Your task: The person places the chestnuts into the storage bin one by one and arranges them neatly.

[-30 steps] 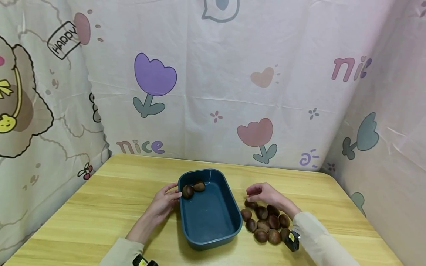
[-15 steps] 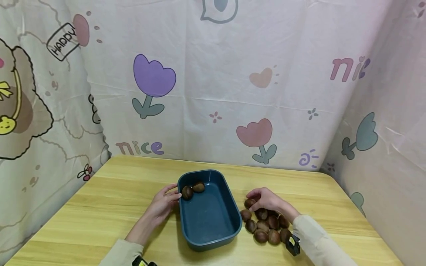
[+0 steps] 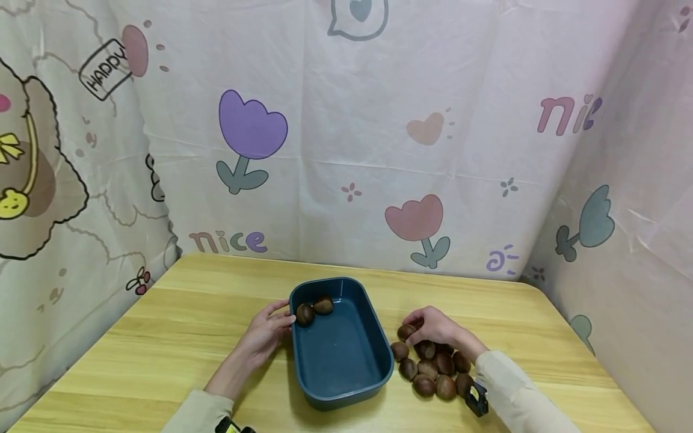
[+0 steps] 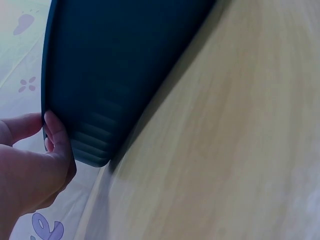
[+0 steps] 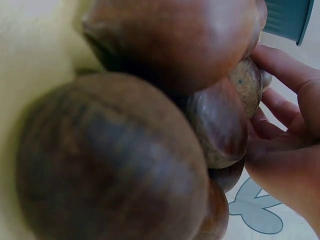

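Chestnuts [image 3: 428, 368] bunched on the tabletop [image 3: 162, 337], just right of a dark blue rectangular bin [image 3: 338, 358]. Right hand [image 3: 437, 326] at the pile's far side, grip narrow, thumb and finger pinching the far-left chestnut [image 3: 405, 332]. Left hand [image 3: 262, 338] grips the bin's left wall near the far corner. Two chestnuts [image 3: 305, 314] inside, far-left corner, side by side. Behind: printed fabric backdrop [image 3: 335, 120], tulips and "nice" lettering.
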Available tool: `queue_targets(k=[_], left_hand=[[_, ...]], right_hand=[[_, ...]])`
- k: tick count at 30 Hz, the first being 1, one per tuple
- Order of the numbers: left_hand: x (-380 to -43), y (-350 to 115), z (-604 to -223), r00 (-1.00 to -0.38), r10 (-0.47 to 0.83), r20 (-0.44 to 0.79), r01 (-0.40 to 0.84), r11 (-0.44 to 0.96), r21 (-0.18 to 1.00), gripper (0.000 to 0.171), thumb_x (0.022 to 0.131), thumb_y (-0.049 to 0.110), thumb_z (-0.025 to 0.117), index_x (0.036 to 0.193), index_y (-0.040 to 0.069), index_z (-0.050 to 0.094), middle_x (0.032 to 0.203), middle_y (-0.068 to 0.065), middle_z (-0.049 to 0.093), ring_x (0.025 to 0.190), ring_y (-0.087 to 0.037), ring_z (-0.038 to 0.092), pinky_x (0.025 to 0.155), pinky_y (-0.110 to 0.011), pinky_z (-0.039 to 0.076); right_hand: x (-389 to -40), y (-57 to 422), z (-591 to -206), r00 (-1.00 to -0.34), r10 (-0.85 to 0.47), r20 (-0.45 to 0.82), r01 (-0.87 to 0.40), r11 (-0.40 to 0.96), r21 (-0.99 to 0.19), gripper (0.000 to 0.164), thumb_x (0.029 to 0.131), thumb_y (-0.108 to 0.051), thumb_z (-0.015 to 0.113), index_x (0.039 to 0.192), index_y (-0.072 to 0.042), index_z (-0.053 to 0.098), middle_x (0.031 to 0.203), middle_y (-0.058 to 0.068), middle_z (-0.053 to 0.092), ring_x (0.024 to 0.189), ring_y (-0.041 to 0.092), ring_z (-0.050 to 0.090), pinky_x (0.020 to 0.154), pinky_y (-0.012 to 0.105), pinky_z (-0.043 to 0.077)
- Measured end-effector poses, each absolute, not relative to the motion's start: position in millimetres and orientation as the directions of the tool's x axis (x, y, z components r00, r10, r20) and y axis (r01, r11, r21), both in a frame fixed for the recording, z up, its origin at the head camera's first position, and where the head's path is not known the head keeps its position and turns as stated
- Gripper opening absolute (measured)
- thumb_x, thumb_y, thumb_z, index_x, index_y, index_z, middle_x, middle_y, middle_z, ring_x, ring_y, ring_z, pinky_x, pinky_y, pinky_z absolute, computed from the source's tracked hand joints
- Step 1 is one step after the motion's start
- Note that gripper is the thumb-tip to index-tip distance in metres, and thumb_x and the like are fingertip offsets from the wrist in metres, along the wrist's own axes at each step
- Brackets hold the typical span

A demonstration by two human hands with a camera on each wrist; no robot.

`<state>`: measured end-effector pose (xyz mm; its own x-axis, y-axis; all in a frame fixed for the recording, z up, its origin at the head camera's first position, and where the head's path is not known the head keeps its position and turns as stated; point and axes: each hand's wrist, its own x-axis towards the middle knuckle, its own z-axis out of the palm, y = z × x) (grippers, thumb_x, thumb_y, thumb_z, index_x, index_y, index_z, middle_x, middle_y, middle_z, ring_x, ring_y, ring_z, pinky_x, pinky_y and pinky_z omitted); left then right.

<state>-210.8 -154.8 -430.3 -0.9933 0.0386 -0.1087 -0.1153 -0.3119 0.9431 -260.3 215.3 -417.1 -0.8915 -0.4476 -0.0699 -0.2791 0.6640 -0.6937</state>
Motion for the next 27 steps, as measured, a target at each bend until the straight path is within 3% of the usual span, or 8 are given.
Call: queue_targets(k=[27], left_hand=[[-207.9,-154.0,-430.6,-0.995,0.022,-0.093,-0.095,-0.305,0.948,0.053,0.093,-0.004,0.053,0.140,-0.009,0.029,0.101,-0.009,0.055,0.084,-0.014,0.057,0.074,-0.024,0.048]], right_hand=[[-265.7,201.4,-399.5,-0.903,-0.429,-0.027,-0.282,0.639,-0.716,0.039,0.076,-0.016,0.081,0.108,0.002,0.068,0.098,0.005,0.067,0.088,0.018,0.057,0.079,0.038,0.049]])
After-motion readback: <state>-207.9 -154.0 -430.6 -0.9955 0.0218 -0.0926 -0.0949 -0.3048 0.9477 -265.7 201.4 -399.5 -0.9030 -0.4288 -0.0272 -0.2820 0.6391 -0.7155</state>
